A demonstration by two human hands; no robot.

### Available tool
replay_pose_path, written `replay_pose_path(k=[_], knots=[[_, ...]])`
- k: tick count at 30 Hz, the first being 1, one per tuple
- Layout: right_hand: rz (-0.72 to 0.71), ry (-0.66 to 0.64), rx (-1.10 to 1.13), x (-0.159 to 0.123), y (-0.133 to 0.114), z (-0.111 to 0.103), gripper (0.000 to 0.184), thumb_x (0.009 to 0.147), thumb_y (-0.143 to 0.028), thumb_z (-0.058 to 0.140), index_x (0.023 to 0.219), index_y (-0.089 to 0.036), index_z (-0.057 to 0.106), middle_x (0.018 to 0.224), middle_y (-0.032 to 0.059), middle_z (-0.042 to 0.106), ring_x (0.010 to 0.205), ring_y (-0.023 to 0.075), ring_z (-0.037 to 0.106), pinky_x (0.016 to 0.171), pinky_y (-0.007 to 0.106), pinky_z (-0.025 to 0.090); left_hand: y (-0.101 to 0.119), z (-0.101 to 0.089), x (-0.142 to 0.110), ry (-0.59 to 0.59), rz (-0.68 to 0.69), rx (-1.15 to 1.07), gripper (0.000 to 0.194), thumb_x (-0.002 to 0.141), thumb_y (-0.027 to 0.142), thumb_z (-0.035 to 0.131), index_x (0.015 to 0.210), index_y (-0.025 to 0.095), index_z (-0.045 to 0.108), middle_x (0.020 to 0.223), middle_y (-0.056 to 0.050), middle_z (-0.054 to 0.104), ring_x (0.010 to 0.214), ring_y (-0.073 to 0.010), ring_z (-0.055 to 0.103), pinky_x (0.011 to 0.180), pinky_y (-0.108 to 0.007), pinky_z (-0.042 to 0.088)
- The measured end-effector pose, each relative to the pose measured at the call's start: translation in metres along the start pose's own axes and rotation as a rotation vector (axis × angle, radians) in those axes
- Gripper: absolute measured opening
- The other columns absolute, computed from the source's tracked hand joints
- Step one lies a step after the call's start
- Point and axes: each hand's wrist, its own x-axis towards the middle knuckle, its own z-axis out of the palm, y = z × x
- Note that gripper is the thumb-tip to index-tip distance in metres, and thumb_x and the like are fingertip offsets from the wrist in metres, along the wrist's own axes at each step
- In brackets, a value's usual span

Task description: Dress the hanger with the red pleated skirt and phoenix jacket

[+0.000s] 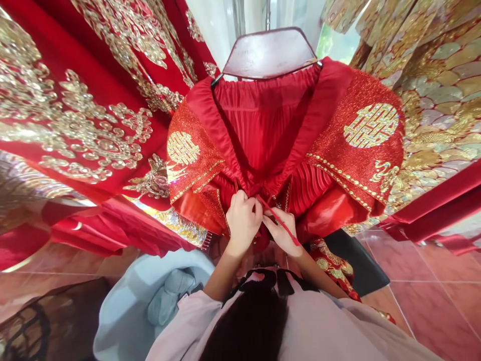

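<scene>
red garment (259, 133) hangs on the hanger (270, 52) | our left hand (243, 216) seems to pinch the red cord (281, 221) — our right hand's (281, 233) grip we cannot tell | we best keep tension even, cord untwisted

The opening of the red garment (259, 135) left room for a hand. The hanger (272, 52) barred its top; the left hand (242, 219), right hand (282, 234) and cord (281, 222) crowded its lower front. A beaded dress (93, 118) hemmed it in on the left, a gold gown (439, 110) on the right, with a tub (120, 301) below its left.
</scene>
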Motion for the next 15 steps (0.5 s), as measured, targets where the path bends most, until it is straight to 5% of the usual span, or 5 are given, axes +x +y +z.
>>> replay_pose_path(k=[6, 9, 10, 12, 15], knots=[[0.008, -0.014, 0.035, -0.003, -0.001, 0.0, 0.011, 0.074, -0.026, 0.063, 0.07, -0.017, 0.067, 0.066, 0.0007, 0.067, 0.059, 0.0113, 0.06, 0.06, 0.021, 0.048, -0.005, 0.009, -0.005, 0.179, -0.047, -0.426, 0.03, 0.072, 0.01, 0.055, 0.047, 0.017, 0.042, 0.063, 0.003, 0.032, 0.055, -0.0082, 0.038, 0.051, -0.02, 0.035], [0.032, -0.01, 0.035, -0.004, 0.004, -0.003, 0.012, 0.074, -0.027, 0.063, 0.069, -0.017, 0.067, 0.063, 0.0, 0.065, 0.055, 0.0101, 0.057, 0.055, 0.02, 0.046, -0.004, 0.015, -0.008, 0.289, -0.029, -0.489, 0.006, 0.072, 0.012, 0.059, 0.07, 0.016, 0.062, 0.078, -0.001, 0.044, 0.071, -0.0113, 0.05, 0.062, -0.021, 0.045], [0.042, -0.009, 0.032, -0.004, 0.005, -0.004, 0.014, 0.074, -0.028, 0.063, 0.068, -0.016, 0.067, 0.062, -0.0001, 0.064, 0.054, 0.0099, 0.056, 0.054, 0.02, 0.045, -0.004, 0.018, -0.008, 0.303, -0.028, -0.506, 0.022, 0.071, 0.012, 0.059, 0.091, 0.016, 0.065, 0.089, -0.004, 0.049, 0.081, -0.0139, 0.054, 0.071, -0.024, 0.049], [0.059, -0.012, 0.028, -0.003, 0.007, -0.005, 0.016, 0.075, -0.031, 0.063, 0.068, -0.016, 0.066, 0.062, -0.0002, 0.063, 0.054, 0.0095, 0.054, 0.054, 0.02, 0.044, -0.005, 0.023, -0.009, 0.299, -0.034, -0.551, 0.064, 0.068, 0.009, 0.057, 0.131, 0.018, 0.048, 0.117, -0.01, 0.047, 0.104, -0.0199, 0.053, 0.089, -0.032, 0.048], [0.061, -0.032, 0.026, -0.002, 0.006, -0.006, 0.017, 0.075, -0.031, 0.064, 0.067, -0.015, 0.065, 0.062, -0.0003, 0.063, 0.055, 0.0091, 0.054, 0.054, 0.019, 0.044, -0.007, 0.031, -0.01, 0.274, -0.047, -0.656, 0.086, 0.066, 0.006, 0.053, 0.145, 0.023, 0.024, 0.135, -0.013, 0.037, 0.123, -0.0244, 0.044, 0.101, -0.038, 0.042]])
